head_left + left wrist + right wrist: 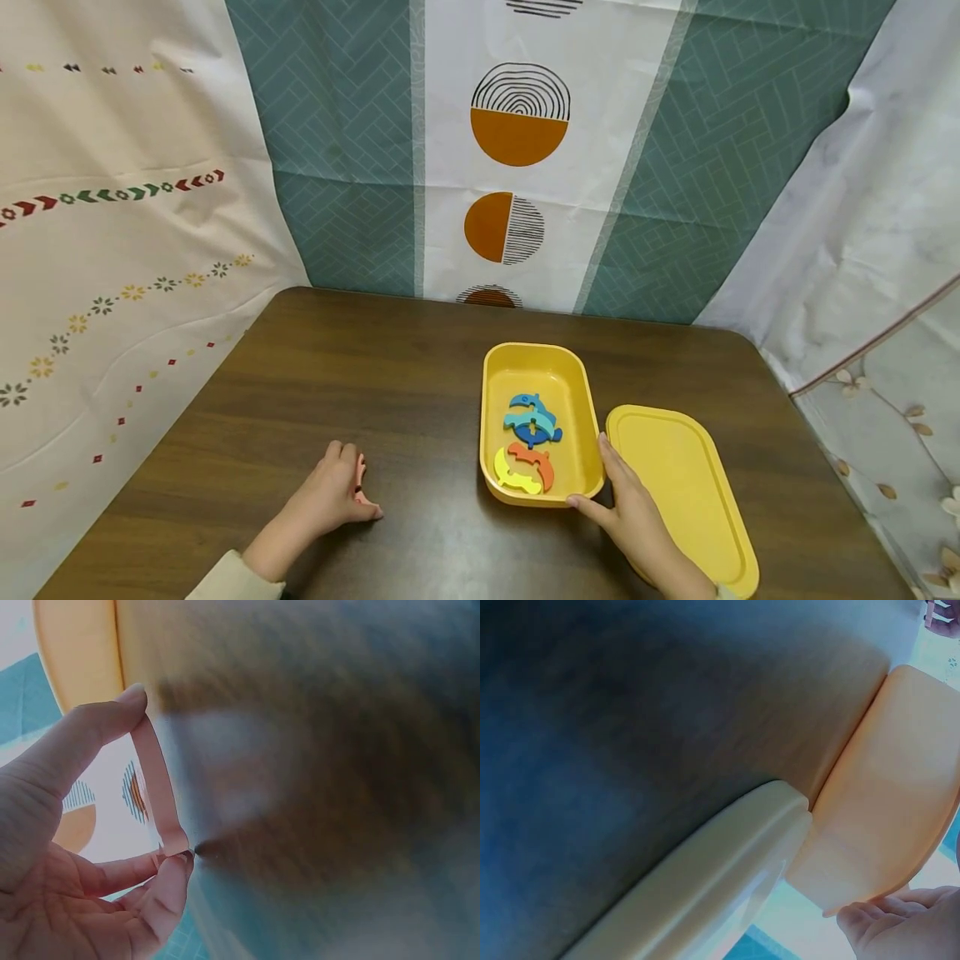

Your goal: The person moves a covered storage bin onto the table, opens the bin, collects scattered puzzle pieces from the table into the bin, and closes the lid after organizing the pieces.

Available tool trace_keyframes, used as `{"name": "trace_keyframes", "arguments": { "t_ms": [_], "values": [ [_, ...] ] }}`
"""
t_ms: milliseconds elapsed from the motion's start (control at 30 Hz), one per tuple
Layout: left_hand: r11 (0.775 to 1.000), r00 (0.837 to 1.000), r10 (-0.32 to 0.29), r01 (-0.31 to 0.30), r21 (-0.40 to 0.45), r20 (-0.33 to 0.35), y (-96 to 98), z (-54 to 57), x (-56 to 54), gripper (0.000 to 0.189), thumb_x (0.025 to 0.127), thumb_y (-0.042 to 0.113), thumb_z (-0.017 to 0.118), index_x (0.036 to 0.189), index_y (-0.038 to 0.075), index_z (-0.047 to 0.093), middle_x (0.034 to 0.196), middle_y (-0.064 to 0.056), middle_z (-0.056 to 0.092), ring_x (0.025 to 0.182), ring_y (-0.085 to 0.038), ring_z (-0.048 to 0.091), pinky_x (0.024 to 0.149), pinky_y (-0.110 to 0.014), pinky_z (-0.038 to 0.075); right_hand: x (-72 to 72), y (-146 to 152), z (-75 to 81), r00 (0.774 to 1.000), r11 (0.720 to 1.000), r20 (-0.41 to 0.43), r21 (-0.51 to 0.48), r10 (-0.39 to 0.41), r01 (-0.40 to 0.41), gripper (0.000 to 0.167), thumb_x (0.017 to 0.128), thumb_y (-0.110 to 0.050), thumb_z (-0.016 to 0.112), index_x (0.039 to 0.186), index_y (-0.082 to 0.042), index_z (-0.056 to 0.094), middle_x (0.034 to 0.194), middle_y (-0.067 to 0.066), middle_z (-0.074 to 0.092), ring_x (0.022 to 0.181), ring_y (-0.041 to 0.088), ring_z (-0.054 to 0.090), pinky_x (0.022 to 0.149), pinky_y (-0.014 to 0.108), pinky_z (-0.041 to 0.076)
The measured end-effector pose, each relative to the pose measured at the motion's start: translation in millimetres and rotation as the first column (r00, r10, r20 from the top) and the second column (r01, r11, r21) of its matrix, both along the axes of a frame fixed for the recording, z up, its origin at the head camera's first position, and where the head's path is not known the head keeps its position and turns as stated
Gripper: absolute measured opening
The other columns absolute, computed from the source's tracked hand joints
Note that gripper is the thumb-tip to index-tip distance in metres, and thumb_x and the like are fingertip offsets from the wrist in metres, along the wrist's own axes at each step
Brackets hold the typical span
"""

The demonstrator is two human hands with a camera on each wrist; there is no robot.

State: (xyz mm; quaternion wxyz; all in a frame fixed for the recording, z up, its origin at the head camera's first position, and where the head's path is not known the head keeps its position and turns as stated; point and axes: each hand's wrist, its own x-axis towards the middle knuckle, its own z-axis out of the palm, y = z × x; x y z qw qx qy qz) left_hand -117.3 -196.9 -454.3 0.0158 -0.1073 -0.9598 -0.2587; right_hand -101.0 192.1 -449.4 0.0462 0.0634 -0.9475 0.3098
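My left hand pinches a thin pink puzzle-like piece between thumb and fingers, low at the tabletop, left of the yellow box. Most of that piece is hidden by the hand in the head view. At the box's near right corner, my right hand grips the side with the thumb on the front and fingers along the right. Inside the box lie several flat shaped pieces: a blue one, a teal one, an orange one and a yellow one.
A yellow lid lies flat on the brown wooden table, right of the box and partly under my right forearm. Patterned cloth hangs behind the table's far edge, with more cloth at both sides.
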Motion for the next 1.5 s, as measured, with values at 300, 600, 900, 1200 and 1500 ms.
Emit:
{"name": "trace_keyframes", "arguments": {
  "t_ms": [300,600,900,1200,1500],
  "values": [
    [1.0,1.0,-0.019,0.019,0.016,-0.001,1.3,1.1,-1.1,0.059,0.05,0.021,0.091,0.085,0.0,0.05,0.084,-0.009,0.042,0.066,-0.018,0.042,0.061,-0.032,0.04,0.3,-0.1,0.2,1.0,1.0,-0.003,-0.008,-0.003,0.003,0.094,0.075,-0.034,0.079,0.147,0.002,0.03,0.15,0.021,0.032,0.134,0.041,0.036,0.102,0.057,0.036],
    [0.999,1.0,-0.022,0.021,0.033,0.01,5.3,1.1,0.0,0.062,0.05,0.02,0.092,0.091,-0.003,0.051,0.086,-0.009,0.043,0.068,-0.017,0.043,0.062,-0.031,0.043,0.6,0.6,-1.8,1.0,1.0,-0.008,-0.012,0.004,-0.004,0.094,0.075,-0.035,0.078,0.147,0.001,0.03,0.151,0.021,0.032,0.134,0.041,0.036,0.102,0.057,0.036],
    [0.999,0.999,-0.017,0.015,0.047,0.044,9.9,3.4,-0.8,0.068,0.051,0.019,0.091,0.099,-0.007,0.052,0.091,-0.012,0.044,0.071,-0.017,0.046,0.065,-0.031,0.045,0.7,2.1,-1.1,1.0,1.0,-0.013,-0.004,0.004,-0.004,0.094,0.075,-0.036,0.078,0.147,0.001,0.03,0.151,0.02,0.032,0.134,0.041,0.036,0.102,0.056,0.036],
    [0.998,0.999,-0.004,0.0,0.067,0.049,18.5,7.3,-4.2,0.074,0.053,0.017,0.091,0.109,-0.012,0.053,0.1,-0.02,0.048,0.076,-0.021,0.053,0.071,-0.036,0.05,-1.2,3.3,-1.6,0.999,1.0,-0.028,-0.008,0.016,-0.016,0.094,0.074,-0.035,0.078,0.147,0.001,0.03,0.151,0.02,0.032,0.134,0.041,0.037,0.103,0.055,0.035],
    [0.986,0.997,-0.007,-0.005,0.164,0.074,24.0,8.6,-8.4,0.086,0.058,0.018,0.088,0.125,-0.015,0.047,0.119,-0.025,0.05,0.106,-0.034,0.053,0.094,-0.049,0.045,-1.2,3.7,-1.1,0.999,1.0,-0.024,-0.012,0.021,-0.022,0.094,0.075,-0.034,0.079,0.146,0.002,0.03,0.151,0.021,0.032,0.134,0.041,0.037,0.103,0.055,0.035]
  ]
}}
